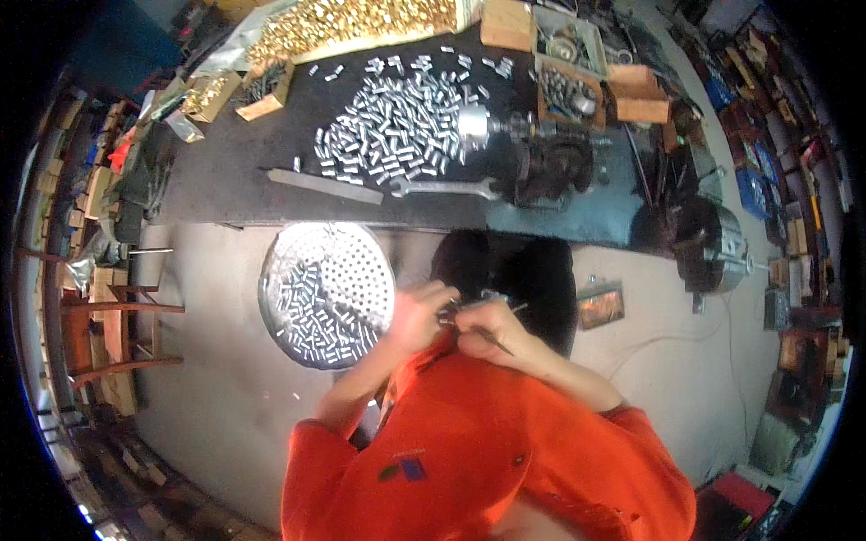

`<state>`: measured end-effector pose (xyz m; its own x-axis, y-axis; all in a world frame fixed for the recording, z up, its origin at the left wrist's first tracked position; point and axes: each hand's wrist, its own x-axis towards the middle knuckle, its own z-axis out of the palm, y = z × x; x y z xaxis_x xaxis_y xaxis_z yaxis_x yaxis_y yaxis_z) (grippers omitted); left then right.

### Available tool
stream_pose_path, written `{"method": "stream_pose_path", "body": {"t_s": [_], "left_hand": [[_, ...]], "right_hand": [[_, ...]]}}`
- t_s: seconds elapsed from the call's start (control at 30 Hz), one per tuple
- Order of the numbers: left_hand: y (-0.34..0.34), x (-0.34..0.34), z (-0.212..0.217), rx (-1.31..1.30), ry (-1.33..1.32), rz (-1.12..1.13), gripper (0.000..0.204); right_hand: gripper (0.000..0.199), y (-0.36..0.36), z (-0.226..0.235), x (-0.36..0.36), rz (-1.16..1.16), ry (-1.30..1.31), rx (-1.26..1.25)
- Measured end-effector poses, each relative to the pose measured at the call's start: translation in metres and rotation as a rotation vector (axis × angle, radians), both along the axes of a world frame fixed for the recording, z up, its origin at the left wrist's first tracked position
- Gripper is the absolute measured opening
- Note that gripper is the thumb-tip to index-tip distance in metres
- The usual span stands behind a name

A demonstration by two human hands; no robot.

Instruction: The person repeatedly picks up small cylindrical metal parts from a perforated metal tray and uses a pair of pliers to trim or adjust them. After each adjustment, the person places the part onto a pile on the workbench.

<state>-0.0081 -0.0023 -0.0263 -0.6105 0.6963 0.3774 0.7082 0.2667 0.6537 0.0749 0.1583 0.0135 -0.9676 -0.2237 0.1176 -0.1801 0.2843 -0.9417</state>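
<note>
- Cluttered workshop all around me: a dark workbench (225, 185) runs across the top of the view, pale concrete floor below it, wooden chairs (108, 338) stacked at the far left
- On the bench's left end sit small cardboard boxes (262, 90) and, behind them, a heap of brass-coloured parts (352, 22)
- Below the bench, to my left, a round perforated metal tray (361, 261) lies on the floor with a scatter of short silver cylinders (316, 316) in it
- On the bench above it a flat metal bar (325, 185) lies beside a big pile of the same silver pieces (397, 126)
- My left hand (417, 316) is curled shut in front of my chest, fingertips pinching a small dark piece (448, 316) that I cannot make out clearly
- My right hand (492, 329) is touching the left, fingers closed around a thin dark rod-like tool (496, 343) that sticks out toward the lower right
- Both orange sleeves (505, 442) rise from the bottom edge; a black round thing (514, 279) sits just behind my hands
- An open-ended wrench (446, 187) lies on the bench near a dark machine (550, 162)
- Further right stand wooden boxes of metal parts (568, 90), a chuck-like metal piece (722, 243) and crowded shelves (794, 225)
</note>
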Motion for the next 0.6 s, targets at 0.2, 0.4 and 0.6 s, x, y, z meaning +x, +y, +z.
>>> {"method": "stream_pose_path", "body": {"t_s": [0.2, 0.4, 0.6], "left_hand": [[-0.003, -0.023, -0.005, -0.098, 0.048, 0.132, 0.023], [-0.018, -0.122, -0.004, -0.285, 0.065, 0.345, 0.019], [0.008, -0.242, 0.041, -0.217, 0.115, 0.522, 0.024]], "right_hand": [[0.02, 0.021, 0.026, 0.009, -0.009, -0.079, -0.116], [0.013, 0.045, 0.014, 0.035, -0.174, -0.089, 0.179], [0.015, 0.033, 0.033, 0.036, -0.122, -0.217, -0.034]]}}
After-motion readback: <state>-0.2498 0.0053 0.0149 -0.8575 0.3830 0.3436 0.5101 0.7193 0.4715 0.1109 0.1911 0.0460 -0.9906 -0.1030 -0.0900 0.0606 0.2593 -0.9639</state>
